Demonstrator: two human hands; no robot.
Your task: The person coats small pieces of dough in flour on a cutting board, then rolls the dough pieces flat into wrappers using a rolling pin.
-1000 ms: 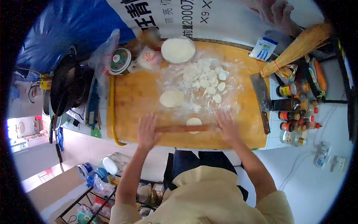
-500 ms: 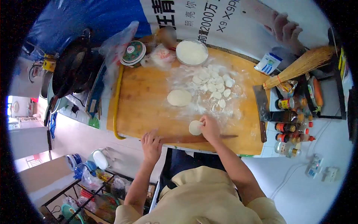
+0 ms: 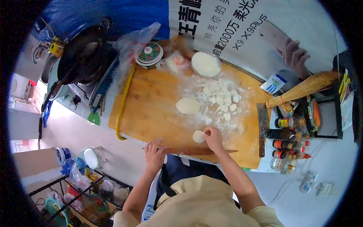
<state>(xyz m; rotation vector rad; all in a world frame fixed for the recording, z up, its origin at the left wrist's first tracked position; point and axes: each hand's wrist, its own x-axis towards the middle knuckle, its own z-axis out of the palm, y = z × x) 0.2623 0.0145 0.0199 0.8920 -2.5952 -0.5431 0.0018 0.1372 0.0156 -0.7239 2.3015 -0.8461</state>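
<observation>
R hand (image 3: 214, 139) has come off wooden rolling pin (image 3: 187, 151) vs 1 s ago; now pinches edge of thin round dough wrapper (image 3: 198, 136), L of its fingertips. L hand (image 3: 154, 153) palm-down, fingers spread on pin's L end. Beyond R hand: floury small dough discs (image 3: 218, 95), smooth oval dough lump (image 3: 188, 106) on wood board (image 3: 151, 106).

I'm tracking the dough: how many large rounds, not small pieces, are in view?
2: one round in the right hand, another round on the board, left of the small pieces. More may be hidden beneath that one.
</observation>
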